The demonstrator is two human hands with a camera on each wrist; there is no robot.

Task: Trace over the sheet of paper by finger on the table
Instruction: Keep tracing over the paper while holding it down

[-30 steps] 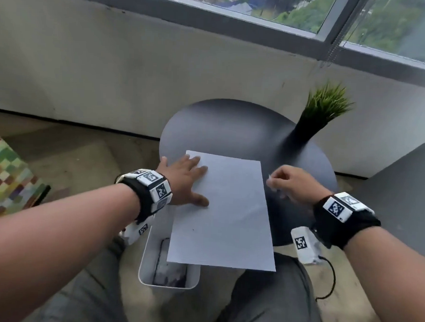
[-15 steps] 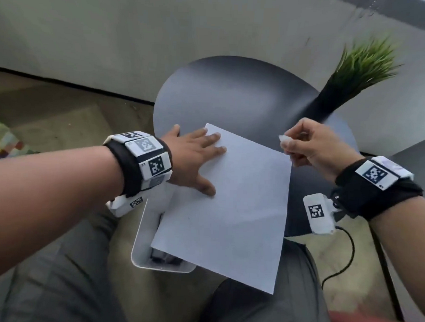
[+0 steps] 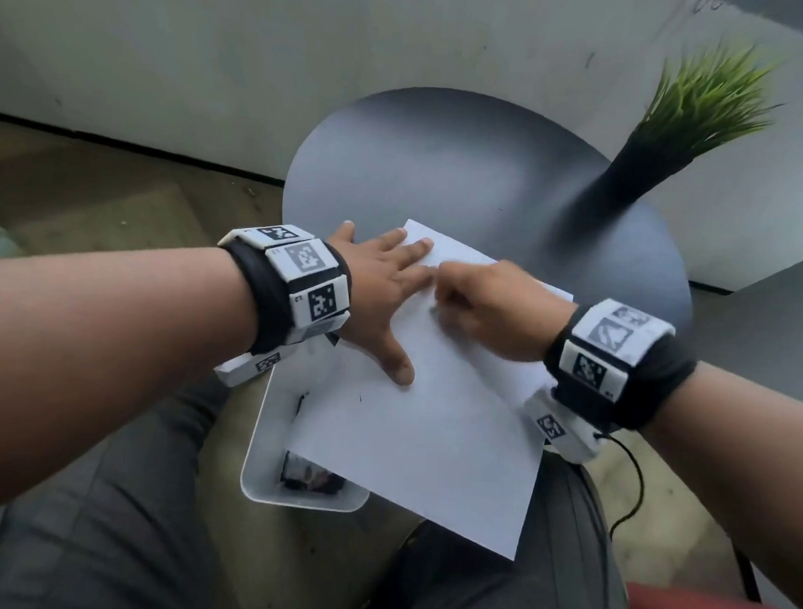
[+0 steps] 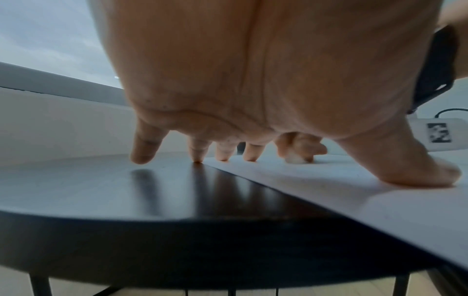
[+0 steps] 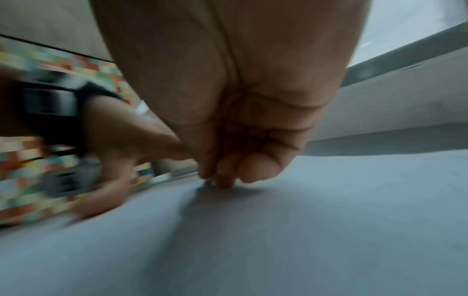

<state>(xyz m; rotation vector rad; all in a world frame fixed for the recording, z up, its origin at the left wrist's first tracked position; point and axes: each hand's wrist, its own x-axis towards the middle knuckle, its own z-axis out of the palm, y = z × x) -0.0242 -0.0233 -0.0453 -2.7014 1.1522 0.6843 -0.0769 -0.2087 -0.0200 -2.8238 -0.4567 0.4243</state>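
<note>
A white sheet of paper (image 3: 430, 443) lies askew on the round dark table (image 3: 442, 168), its near part hanging past the table's edge. My left hand (image 3: 381, 299) presses flat on the sheet's upper left, fingers spread; the left wrist view shows its fingertips (image 4: 222, 156) on paper (image 4: 354, 190) and table (image 4: 126, 190). My right hand (image 3: 482, 303) sits on the sheet beside the left hand's fingers, fingers curled together with their tips down on the paper (image 5: 303, 230). It pinches a small white piece (image 4: 293, 159) against the sheet.
A dark pot (image 3: 611, 189) with green grass-like leaves (image 3: 703, 101) stands at the table's right rim. A white bin (image 3: 299, 488) sits on the floor under the sheet's left edge. My knees are below, a wall behind the table.
My right hand has moved left from the sheet's right edge onto the paper, up against the left hand's fingers. The sheet has turned slightly. The left hand keeps its place.
</note>
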